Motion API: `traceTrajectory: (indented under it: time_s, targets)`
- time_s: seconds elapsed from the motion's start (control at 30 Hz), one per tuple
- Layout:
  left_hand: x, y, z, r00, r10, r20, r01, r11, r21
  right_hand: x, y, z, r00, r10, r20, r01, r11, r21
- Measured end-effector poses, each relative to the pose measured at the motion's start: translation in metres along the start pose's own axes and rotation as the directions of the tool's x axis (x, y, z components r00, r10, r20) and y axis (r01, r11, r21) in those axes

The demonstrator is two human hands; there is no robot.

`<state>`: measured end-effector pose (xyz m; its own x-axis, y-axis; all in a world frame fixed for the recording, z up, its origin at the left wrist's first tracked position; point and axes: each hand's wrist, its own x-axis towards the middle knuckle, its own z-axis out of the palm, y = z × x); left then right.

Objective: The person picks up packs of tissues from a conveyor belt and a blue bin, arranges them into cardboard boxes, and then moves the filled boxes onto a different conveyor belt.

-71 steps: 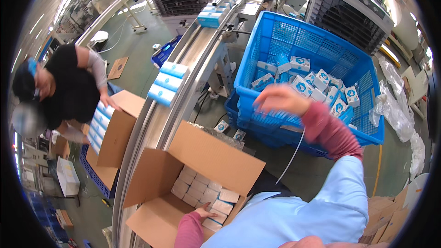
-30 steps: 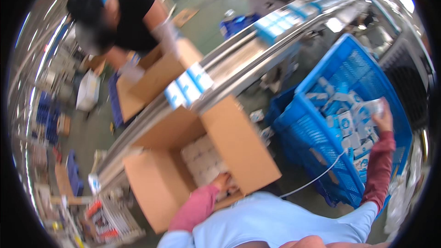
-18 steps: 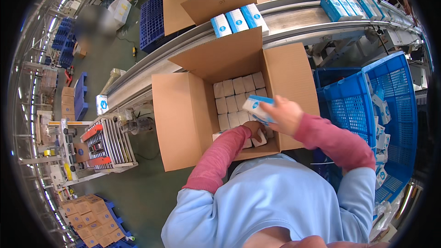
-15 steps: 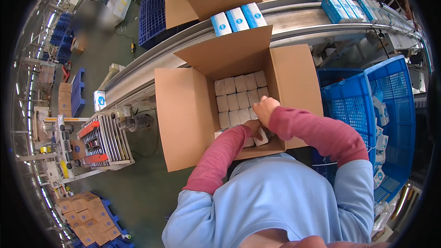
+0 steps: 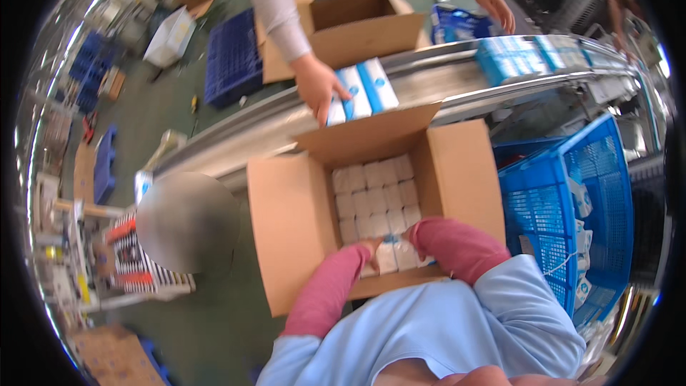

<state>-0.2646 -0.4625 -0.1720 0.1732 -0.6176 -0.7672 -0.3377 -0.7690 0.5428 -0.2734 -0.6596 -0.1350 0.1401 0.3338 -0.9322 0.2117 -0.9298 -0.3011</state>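
Observation:
In front of me an open cardboard box [image 5: 286, 225] holds several rows of white tissue packs [image 5: 371, 200]. My left hand [image 5: 371, 251] is down in the near part of the box, its fingers bent against a tissue pack with a blue mark [image 5: 390, 249]. My right hand [image 5: 412, 237] is on the other side of that pack, mostly hidden by its own wrist and the pink sleeve. The pack sits between both hands, in the row nearest me.
Beyond the box runs a conveyor [image 5: 279, 118] with blue-and-white packs [image 5: 371, 89]. A co-worker's hand [image 5: 319, 89] touches them; another box [image 5: 364, 36] stands behind. At right is a blue crate [image 5: 539, 207] with packs. A blurred round patch [image 5: 187, 221] covers the left.
My hands were close together at the near right of the box; now they are apart, either side of a pack. A co-worker's arms have come in over the conveyor. The view has shifted.

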Motion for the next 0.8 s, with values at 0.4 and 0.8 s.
traceTrajectory:
  time_s: [0.4,0.8]
  targets:
    - [-0.041,0.014,-0.078,0.879,0.265,-0.397,-0.301,0.953,-0.028,-0.263,0.047,0.016,0.163,0.141,-0.977,0.801,0.559,0.214]
    - [-0.02,0.423,-0.199,0.615,0.788,0.033,-0.787,0.616,-0.044,-0.236,0.368,0.384,0.32,0.921,-0.222,0.134,0.188,0.973]
